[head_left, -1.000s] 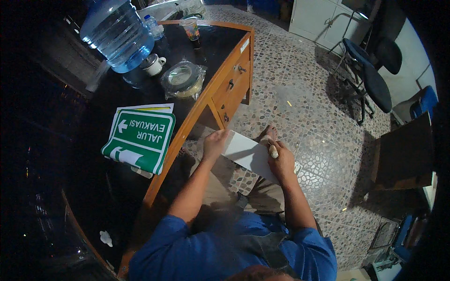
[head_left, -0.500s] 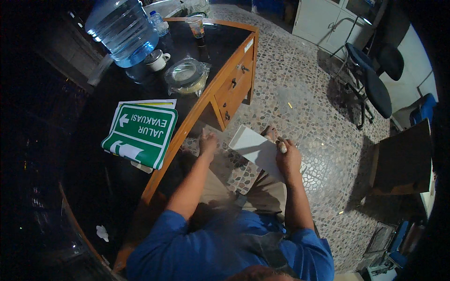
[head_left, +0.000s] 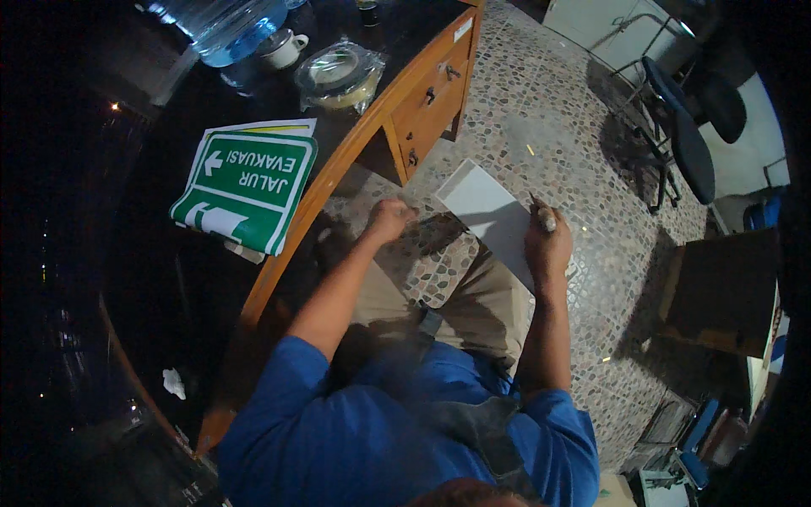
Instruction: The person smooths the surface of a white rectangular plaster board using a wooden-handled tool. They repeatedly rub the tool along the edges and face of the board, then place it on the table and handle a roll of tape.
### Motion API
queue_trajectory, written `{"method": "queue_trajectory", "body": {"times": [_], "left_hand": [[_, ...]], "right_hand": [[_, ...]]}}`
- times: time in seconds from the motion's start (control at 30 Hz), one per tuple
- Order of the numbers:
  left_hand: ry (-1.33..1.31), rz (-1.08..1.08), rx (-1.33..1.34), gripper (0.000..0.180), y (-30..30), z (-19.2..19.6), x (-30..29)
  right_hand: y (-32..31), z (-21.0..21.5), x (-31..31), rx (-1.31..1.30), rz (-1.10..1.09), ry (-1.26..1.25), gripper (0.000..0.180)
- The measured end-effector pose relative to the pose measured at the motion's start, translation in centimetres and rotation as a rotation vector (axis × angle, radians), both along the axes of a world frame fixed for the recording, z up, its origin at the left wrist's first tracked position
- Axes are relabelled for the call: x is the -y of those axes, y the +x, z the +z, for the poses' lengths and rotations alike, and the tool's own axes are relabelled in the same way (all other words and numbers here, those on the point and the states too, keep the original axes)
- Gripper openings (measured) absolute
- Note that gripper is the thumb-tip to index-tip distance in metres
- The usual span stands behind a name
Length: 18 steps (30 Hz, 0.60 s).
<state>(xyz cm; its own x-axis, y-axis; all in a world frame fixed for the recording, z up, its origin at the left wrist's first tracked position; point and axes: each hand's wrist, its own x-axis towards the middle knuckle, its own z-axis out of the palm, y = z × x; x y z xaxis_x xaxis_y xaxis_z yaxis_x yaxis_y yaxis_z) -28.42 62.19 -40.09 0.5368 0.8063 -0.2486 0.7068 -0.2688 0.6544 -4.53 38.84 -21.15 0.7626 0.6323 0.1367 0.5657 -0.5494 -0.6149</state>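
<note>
Presently white sheet (head_left: 494,221) is rested on lap, off table (head_left: 279,262) edge. Small tool (head_left: 543,216) clenched in right hand (head_left: 547,245); left hand (head_left: 390,220) curled, apparently empty. Sheet best steadied by left hand before tool is applied.

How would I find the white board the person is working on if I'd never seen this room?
Start at the wooden desk with drawers. Beside it, over the pebble floor, a flat white board rests on the person's knee, next to the right hand. It is plain white, unlike the green arrow signs on the desk.
</note>
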Motion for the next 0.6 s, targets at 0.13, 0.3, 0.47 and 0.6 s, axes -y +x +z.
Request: {"method": "queue_trajectory", "body": {"times": [0.13,0.3,0.47,0.6], "left_hand": [[-0.361,-0.009,0.318,0.063,-1.9,-2.4,6.2],[-0.086,-0.138,-0.017,0.050,-2.5,-4.7,11.4],[-0.521,-0.017,0.334,0.064,-1.2,-1.7,10.3],[-0.927,-0.105,1.149,0.082,-1.1,5.7,10.4]], "right_hand": [[-0.2,0.1,0.3,-0.009,0.044,0.010,0.029],[-0.1,-1.0,1.2,-0.067,0.009,0.089,0.025],[1.3,-4.8,0.3,-0.061,0.014,0.237,0.025],[-3.8,-3.4,-3.2,-0.330,-0.146,0.310,0.035]]}}
